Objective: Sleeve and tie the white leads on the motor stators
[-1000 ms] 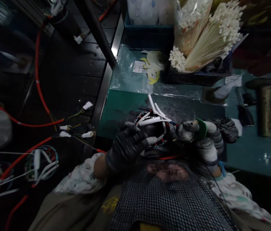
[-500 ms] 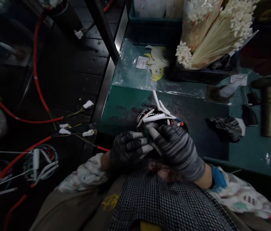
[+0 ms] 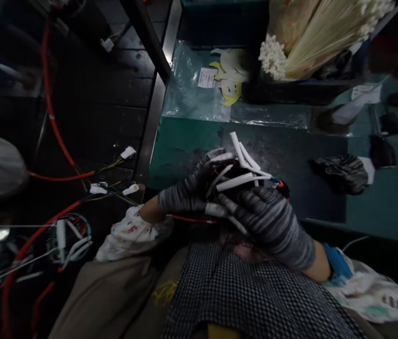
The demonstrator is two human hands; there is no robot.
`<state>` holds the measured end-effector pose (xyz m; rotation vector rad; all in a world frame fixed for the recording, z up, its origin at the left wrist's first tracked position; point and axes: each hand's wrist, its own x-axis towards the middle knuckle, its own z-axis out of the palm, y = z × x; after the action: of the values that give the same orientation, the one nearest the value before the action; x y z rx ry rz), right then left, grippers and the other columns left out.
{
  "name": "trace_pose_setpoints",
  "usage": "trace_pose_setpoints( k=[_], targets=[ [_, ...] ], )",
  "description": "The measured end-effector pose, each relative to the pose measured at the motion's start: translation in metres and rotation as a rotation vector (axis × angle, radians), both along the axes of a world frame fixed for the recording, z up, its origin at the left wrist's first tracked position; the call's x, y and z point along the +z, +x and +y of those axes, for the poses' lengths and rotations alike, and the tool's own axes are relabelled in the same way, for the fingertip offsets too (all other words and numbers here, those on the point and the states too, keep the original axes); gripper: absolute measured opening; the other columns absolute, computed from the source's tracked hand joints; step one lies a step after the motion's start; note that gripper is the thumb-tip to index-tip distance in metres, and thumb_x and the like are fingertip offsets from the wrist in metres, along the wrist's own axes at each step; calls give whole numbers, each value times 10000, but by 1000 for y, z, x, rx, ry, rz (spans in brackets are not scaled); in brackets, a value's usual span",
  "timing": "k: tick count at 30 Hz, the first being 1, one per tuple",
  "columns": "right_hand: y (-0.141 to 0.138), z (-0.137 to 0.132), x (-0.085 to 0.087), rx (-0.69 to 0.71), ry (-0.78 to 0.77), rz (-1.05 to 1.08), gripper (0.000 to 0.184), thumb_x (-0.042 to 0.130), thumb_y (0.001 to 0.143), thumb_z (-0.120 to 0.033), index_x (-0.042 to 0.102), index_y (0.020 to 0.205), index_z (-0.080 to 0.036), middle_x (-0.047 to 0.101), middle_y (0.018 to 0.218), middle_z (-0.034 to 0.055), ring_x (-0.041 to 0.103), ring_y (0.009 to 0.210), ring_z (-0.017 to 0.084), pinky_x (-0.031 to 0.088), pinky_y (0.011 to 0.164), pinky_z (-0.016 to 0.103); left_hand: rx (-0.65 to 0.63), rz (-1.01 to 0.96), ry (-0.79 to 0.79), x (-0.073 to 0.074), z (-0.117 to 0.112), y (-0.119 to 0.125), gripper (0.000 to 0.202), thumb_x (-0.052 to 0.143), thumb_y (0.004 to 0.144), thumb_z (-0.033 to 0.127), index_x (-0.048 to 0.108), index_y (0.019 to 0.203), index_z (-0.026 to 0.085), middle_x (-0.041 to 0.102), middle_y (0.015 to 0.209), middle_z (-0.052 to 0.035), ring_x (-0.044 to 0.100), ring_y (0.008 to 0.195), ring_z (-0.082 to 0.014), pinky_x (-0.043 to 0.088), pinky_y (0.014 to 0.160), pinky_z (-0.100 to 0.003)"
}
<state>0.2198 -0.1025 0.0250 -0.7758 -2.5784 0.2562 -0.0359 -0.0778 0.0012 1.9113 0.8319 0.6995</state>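
Left hand (image 3: 194, 186) has moved from the near side of the round wired part (image 3: 234, 171) up around its left edge, gripping it with fingers over the far-left rim and thumb in front. Right hand (image 3: 269, 220) is bent over the near-right side; can't tell if it's closed on anything. Part's at the bench's (image 3: 188, 136) near edge, white sleeves (image 3: 234, 182) on top.

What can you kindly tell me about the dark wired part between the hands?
The dark wired part is at the edge of the green tabletop. White plasticky tubes, some pointing forward, cross its top; blue and orange leads show rightward. The grey striped gloved left hand curls around its left; the matching right hand covers its near side. Much is hidden.
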Motion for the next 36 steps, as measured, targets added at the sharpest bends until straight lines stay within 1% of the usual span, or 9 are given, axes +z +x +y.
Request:
trace_pose_setpoints(
  k=[5, 9, 13, 15, 19, 23, 28, 33, 36],
  targets=[
    [8, -10, 0, -10, -23, 22, 364, 596, 1032, -118, 839, 1293, -192, 877, 1143, 99, 780, 1040, 277, 673, 918, 416, 90, 117, 132, 4, -19, 12, 1252, 1011, 799, 341, 219, 1767, 382, 428, 1785, -147, 251, 1745, -362, 325, 1424, -590],
    [12, -12, -4, -6, -22, -6, 344, 644, 1027, -139, 833, 1301, -228, 851, 1286, 97, 758, 1217, 312, 650, 1075, 489, 142, 83, 154, 4, -26, 20, 1004, 840, 962, 493, 254, 1763, 347, 463, 1756, -149, 314, 1722, -356, 402, 1389, -567],
    [32, -21, -6, 62, 26, 58, 253, 688, 1074, -340, 835, 1239, -217, 865, 1107, 71, 784, 1023, 251, 701, 940, 386, 199, 128, 94, 8, -32, 23, 838, 631, 1075, 602, 236, 1767, 343, 394, 1787, -152, 307, 1720, -363, 391, 1388, -591],
    [42, -24, -6, -36, 27, 128, 315, 755, 1046, -370, 795, 1336, -253, 849, 1143, 66, 778, 1091, 273, 696, 988, 410, 207, 113, 104, 11, -32, 26, 820, 593, 1082, 631, 242, 1762, 338, 392, 1782, -151, 300, 1721, -361, 372, 1395, -602],
    [44, -18, -9, -393, -192, 295, 706, 818, 1003, -268, 548, 1649, -360, 730, 1489, 102, 682, 1405, 379, 621, 1159, 557, 178, 100, 167, 20, -30, 37, 750, 591, 1088, 547, 282, 1740, 343, 470, 1725, -122, 296, 1723, -351, 272, 1440, -617],
    [39, -6, -16, -353, -416, 337, 784, 778, 1029, -479, 459, 1717, -278, 608, 1649, 186, 615, 1502, 428, 549, 1240, 622, 145, 171, 213, 31, -30, 45, 753, 633, 1067, 383, 288, 1734, 336, 562, 1672, -85, 321, 1715, -329, 174, 1479, -583],
    [41, 1, -29, -328, -499, 372, 799, 711, 1022, -660, 445, 1714, -363, 585, 1683, 112, 590, 1540, 393, 520, 1270, 642, 110, 146, 272, 28, -28, 40, 830, 719, 1036, 391, 303, 1731, 211, 558, 1684, -152, 349, 1698, -400, 235, 1446, -653],
    [42, -3, -35, -321, -473, 332, 816, 740, 1024, -584, 399, 1742, -397, 608, 1666, 105, 607, 1508, 413, 540, 1235, 682, 131, 103, 291, 22, -27, 39, 797, 705, 1044, 428, 334, 1730, 262, 597, 1657, -98, 425, 1663, -404, 289, 1417, -697],
    [44, -11, -29, -366, -381, 282, 673, 738, 1040, -474, 517, 1674, -420, 611, 1662, 89, 628, 1465, 422, 600, 1154, 662, 241, 67, 276, 15, -39, 49, 739, 665, 1073, 441, 345, 1720, 284, 599, 1644, -83, 375, 1688, -409, 291, 1407, -733]
  ],
)
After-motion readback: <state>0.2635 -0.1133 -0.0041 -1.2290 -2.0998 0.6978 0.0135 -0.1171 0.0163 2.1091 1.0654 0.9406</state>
